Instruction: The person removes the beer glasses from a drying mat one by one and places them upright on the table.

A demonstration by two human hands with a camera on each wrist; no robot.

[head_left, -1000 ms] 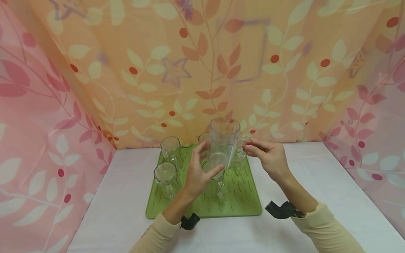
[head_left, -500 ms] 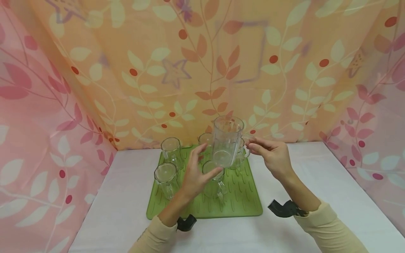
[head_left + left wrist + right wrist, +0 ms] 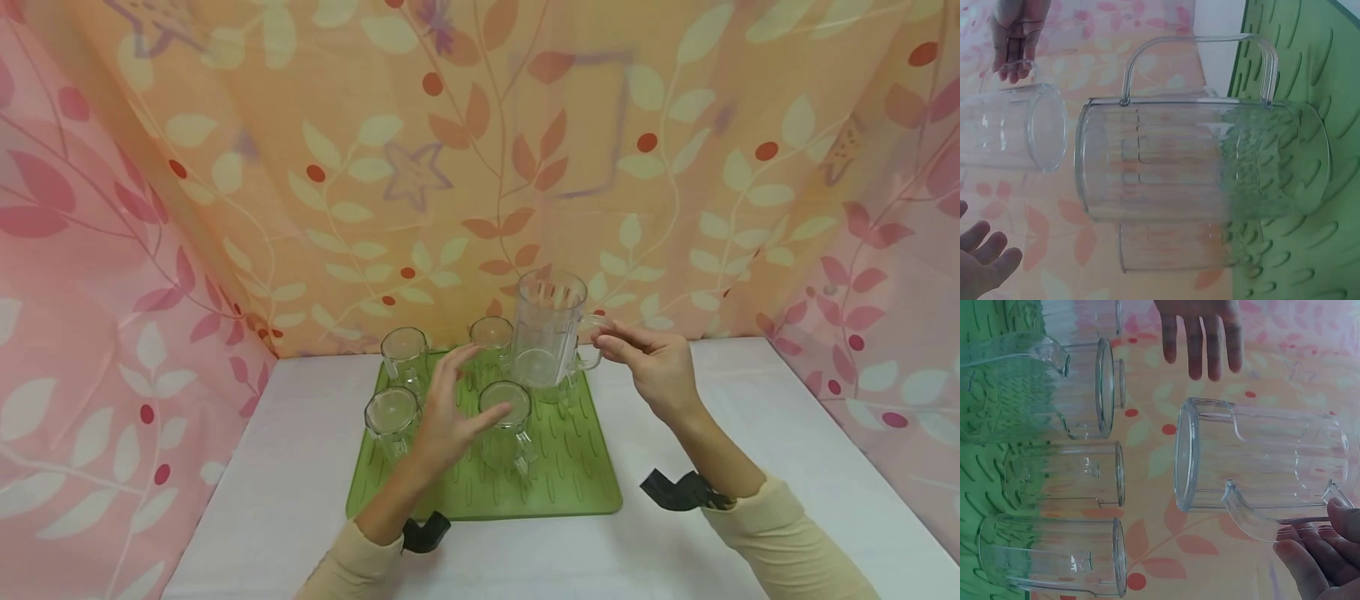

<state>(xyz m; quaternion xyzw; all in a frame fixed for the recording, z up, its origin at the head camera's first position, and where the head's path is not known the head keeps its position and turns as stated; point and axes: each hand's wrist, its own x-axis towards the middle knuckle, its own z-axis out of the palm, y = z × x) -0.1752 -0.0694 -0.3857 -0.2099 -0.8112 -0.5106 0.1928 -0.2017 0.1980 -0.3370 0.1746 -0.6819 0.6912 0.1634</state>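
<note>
1. The green mat (image 3: 573, 492) lies on the white cloth (image 3: 765, 433); cloth extends past its left, right and near edges, while its far edge sits near the patterned backdrop (image 3: 352, 108).
2. Standing on the mat are the front-left mug (image 3: 392, 427), back-left mug (image 3: 405, 350), front-middle mug (image 3: 507, 442), back-middle mug (image 3: 492, 335) and back-right mug (image 3: 558, 393). Mat shows between the two columns at left and middle, and widely to the right of the front-middle mug.
3. The right hand (image 3: 663, 375) pinches the handle (image 3: 597, 358) of the held mug (image 3: 551, 325), which hangs roughly upright in the air, overlapping the back-right mug in the head view.
4. The left hand (image 3: 448, 429) is spread, thumb well apart from fingers, holding nothing, above the mat.
5. A second ago it supported the held mug; now the two are apart, the mug farther right, the hand farther left.
6. A purple star outline (image 3: 416, 175) marks the backdrop.
</note>
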